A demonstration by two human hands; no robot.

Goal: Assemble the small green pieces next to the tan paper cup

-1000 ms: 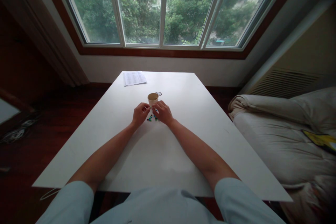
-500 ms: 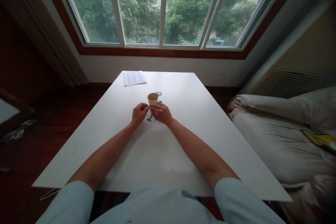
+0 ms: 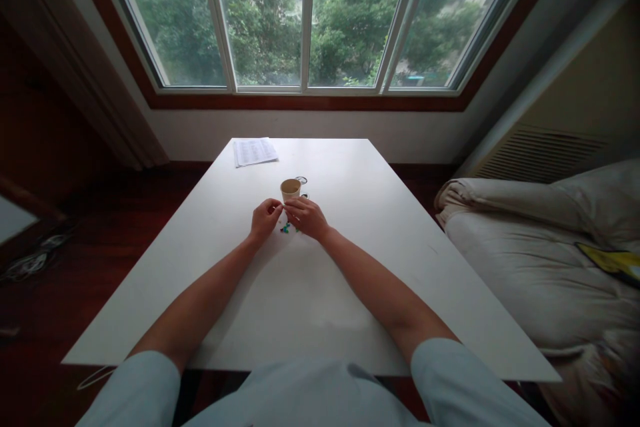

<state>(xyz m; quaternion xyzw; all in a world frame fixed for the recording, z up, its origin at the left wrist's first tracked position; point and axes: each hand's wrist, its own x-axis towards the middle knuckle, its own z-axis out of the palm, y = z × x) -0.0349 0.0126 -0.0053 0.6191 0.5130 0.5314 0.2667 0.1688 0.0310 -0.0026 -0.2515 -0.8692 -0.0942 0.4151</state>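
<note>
My left hand [image 3: 267,218] and my right hand [image 3: 306,217] meet at the fingertips over the white table [image 3: 320,307]. Both are closed in a pinch; whatever lies between the fingertips is too small to make out. Just behind them stands an upright tan paper cup [image 3: 291,189], its mouth facing up. Several small green, blue and dark pieces [image 3: 285,228] lie on the tabletop between my hands, partly hidden by the right one. A thin dark loop [image 3: 301,180] rests behind the cup, and another small dark item shows beside it.
Printed paper sheets [image 3: 255,152] lie at the table's far left corner. A window [image 3: 305,20] is beyond the table. To the right is a padded couch [image 3: 510,267] with a yellow and black item [image 3: 613,263]. White cables [image 3: 33,260] lie on the floor at left.
The view has shifted very slightly. My hands stay together in front of the cup, with only slight finger movement; nothing is visibly picked up or let go.
</note>
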